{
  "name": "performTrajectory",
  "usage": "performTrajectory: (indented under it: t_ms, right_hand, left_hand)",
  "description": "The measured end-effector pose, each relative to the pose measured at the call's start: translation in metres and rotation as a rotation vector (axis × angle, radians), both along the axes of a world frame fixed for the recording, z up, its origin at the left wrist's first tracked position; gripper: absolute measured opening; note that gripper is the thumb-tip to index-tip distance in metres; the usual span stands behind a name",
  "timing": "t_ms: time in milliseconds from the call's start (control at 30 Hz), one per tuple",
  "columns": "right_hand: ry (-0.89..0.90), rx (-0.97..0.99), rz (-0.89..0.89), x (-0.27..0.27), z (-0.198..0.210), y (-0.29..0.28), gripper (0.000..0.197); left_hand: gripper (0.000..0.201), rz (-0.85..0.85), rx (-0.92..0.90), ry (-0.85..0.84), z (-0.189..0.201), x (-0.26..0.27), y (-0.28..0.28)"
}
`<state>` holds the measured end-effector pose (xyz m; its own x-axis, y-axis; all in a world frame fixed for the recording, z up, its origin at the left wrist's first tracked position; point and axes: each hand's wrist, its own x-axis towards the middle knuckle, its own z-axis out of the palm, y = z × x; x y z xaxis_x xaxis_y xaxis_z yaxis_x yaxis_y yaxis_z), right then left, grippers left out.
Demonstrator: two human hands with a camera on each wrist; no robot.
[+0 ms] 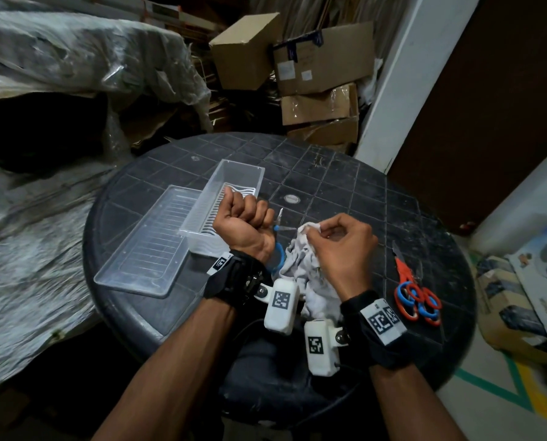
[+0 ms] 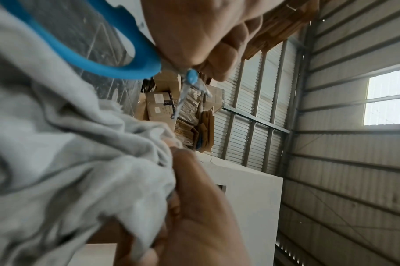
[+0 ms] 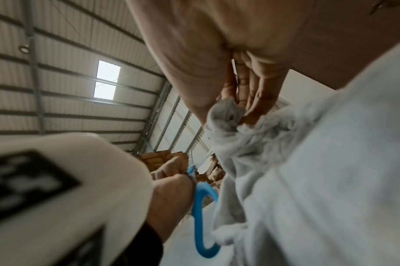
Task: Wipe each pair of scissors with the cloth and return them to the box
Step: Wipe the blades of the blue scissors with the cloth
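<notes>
My left hand point(image 1: 245, 222) grips a pair of blue-handled scissors point(image 1: 277, 249), point(image 2: 85, 54), point(image 3: 202, 216) in a fist above the black round table point(image 1: 345, 186). Its blades stand apart, one pointing up and one pointing right toward the cloth. My right hand point(image 1: 339, 243) pinches a crumpled white cloth point(image 1: 307, 275), point(image 2: 69, 162), point(image 3: 308, 171) between thumb and fingertips at the end of that right-pointing blade. The clear plastic box point(image 1: 230, 186) stands behind my left hand. Its lid point(image 1: 148, 246) lies to the left. More scissors point(image 1: 415, 294) with red and blue handles lie at the right of the table.
Cardboard boxes point(image 1: 316, 78) are stacked behind the table. Plastic-covered bundles point(image 1: 74, 58) fill the left side. A white post point(image 1: 393, 81) and a dark door stand at the right. More boxes point(image 1: 520, 297) sit on the floor at the right.
</notes>
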<state>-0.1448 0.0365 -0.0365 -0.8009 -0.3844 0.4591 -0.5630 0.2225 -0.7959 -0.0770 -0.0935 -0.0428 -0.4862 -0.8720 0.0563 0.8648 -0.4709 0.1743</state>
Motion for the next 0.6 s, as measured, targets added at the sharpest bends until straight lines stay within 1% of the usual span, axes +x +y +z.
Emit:
performTrajectory:
  t_ms: [100,167,267,433,600]
  right_hand:
    - [-0.019,-0.071,0.121,0.010,0.003,-0.001,0.015]
    - [-0.027,-0.067,0.191,0.016,0.004,-0.003,0.012]
    - [0.007,-0.059,0.220,0.019,0.004,-0.006,0.010]
    - [0.061,-0.023,0.202,0.011,-0.001,-0.003,0.007]
    - [0.050,0.026,0.301,0.017,0.002,0.001,0.007]
  left_hand:
    - [0.051,0.003,0.024,-0.002,-0.001,0.001,-0.004]
    - [0.051,0.007,0.025,-0.003,-0.002,0.001,-0.004]
    - [0.051,0.013,0.026,-0.004,-0.002,0.000,-0.005]
    - [0.053,0.025,0.044,0.001,-0.002,0.002,-0.008]
    - [0.052,0.014,0.043,-0.013,-0.001,0.000,-0.007]
